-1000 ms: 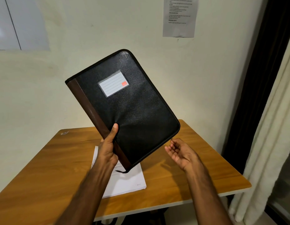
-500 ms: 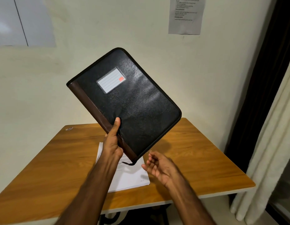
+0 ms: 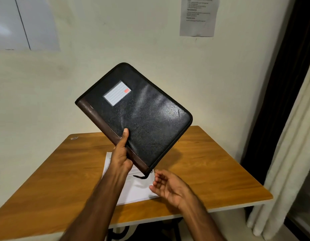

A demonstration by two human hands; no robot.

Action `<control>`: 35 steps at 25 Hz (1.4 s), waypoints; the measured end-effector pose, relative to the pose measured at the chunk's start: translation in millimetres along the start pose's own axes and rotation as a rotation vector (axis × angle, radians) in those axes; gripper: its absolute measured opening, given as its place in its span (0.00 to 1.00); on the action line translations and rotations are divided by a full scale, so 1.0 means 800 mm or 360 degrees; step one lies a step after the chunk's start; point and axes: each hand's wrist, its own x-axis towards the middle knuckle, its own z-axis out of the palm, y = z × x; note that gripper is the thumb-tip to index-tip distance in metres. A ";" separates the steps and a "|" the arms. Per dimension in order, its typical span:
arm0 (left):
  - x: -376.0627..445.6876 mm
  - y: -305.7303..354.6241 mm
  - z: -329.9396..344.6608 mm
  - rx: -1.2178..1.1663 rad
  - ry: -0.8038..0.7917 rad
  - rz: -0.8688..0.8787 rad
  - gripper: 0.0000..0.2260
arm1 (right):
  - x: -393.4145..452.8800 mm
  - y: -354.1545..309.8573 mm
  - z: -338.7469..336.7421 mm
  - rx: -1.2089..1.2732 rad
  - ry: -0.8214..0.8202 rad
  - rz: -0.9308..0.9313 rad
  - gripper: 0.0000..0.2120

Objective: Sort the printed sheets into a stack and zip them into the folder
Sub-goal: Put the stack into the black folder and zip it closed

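I've got the folder (image 3: 142, 117) up in the air in front of me, tilted, its cover with the label window (image 3: 117, 93) facing me and the brown spine (image 3: 105, 126) running down toward my left hand (image 3: 121, 157). That hand grips the spine low down, thumb pressed flat on the black cover, fingers wrapped behind where I can't see them. It feels to me like the right place to hold: the spine looks like the stiffest part, while the cover has a soft, padded sheen with creases in it, so I judge it would flex if I pinched it out at the far edge. One hand carries it alone, so it can't be very heavy, though the grained surface looks a bit slick.

My right hand (image 3: 170, 186) is empty, palm up, fingers loosely spread, just below the folder's lowest corner and not touching it. The zipper pull (image 3: 139, 177) dangles there, just beside my fingertips. That's where I reckon I need to pinch, small and floppy as it looks.

The printed sheets (image 3: 137, 190) lie in a stack on the wooden table (image 3: 211, 164), underneath both hands and well below the folder. The folder looks zipped closed all round its edge.
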 end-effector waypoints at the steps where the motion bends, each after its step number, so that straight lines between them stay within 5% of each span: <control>1: 0.001 0.001 0.000 0.0003 0.0016 0.0006 0.32 | -0.001 0.000 0.000 -0.0012 -0.0005 -0.0010 0.09; 4: 0.004 -0.001 -0.002 0.0069 -0.0015 0.0019 0.38 | -0.012 0.001 -0.006 -0.0260 0.0119 -0.0133 0.11; 7: -0.011 -0.004 0.008 0.0230 -0.0030 0.0011 0.23 | -0.020 -0.030 -0.040 -0.0313 0.0458 -0.0600 0.23; 10: -0.028 -0.017 0.023 0.0386 -0.0065 -0.0005 0.16 | -0.036 -0.084 -0.083 -0.0085 0.0453 -0.0970 0.33; 15: -0.034 -0.078 0.043 0.0854 -0.0109 -0.0170 0.23 | -0.049 -0.122 -0.152 -0.0406 0.0869 -0.1285 0.20; 23: -0.028 -0.161 0.028 0.1593 -0.0415 -0.0417 0.21 | -0.025 -0.108 -0.267 -0.0487 0.1204 -0.1201 0.17; 27: -0.027 -0.160 0.020 0.1957 -0.0504 -0.0253 0.20 | -0.011 -0.103 -0.280 -0.0671 0.1290 -0.1166 0.16; 30: -0.023 -0.148 0.024 0.2245 -0.0577 -0.0062 0.20 | -0.004 -0.109 -0.266 -0.1077 0.1436 -0.1091 0.12; 35: -0.038 -0.145 0.021 0.2662 -0.0654 0.0113 0.22 | 0.008 -0.095 -0.250 -0.2014 0.1975 -0.0953 0.20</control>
